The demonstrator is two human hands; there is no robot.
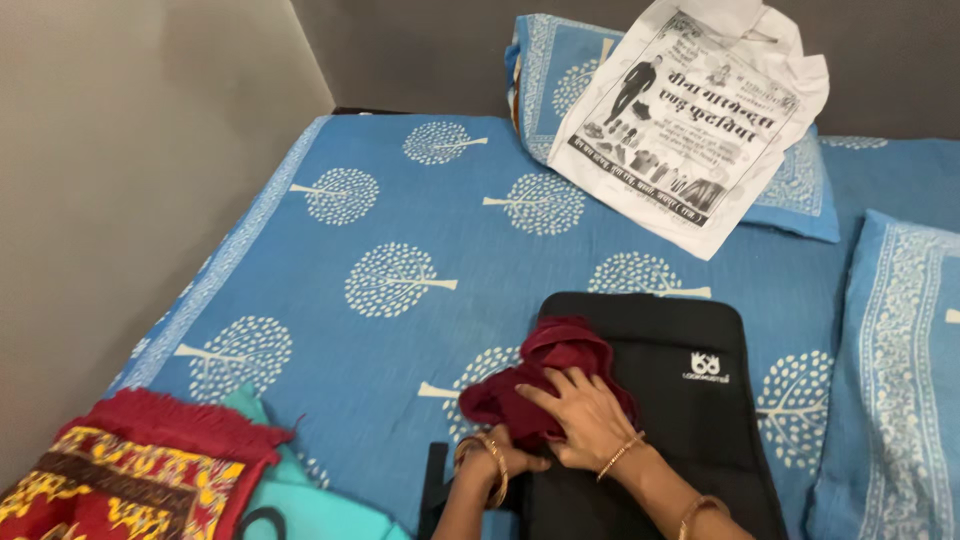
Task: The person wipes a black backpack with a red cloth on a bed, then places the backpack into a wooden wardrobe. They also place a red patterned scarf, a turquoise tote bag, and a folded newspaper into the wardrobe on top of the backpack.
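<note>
A dark red cloth (553,362) lies bunched on the left side of a flat black bag (690,400) on the bed. My right hand (582,416) presses flat on the cloth, fingers spread, with a gold bangle at the wrist. Just below and left of it, my left hand (497,457) is mostly tucked under the cloth's lower edge by the bag's left edge; its fingers are hidden. It also wears gold bangles.
The bed has a blue sheet (420,230) with white tree prints. A white printed plastic bag (695,115) rests on a blue pillow (800,190) at the back. Another pillow (895,380) lies right. A red and yellow fringed cloth (130,470) and teal fabric (310,500) sit front left. Walls stand left and behind.
</note>
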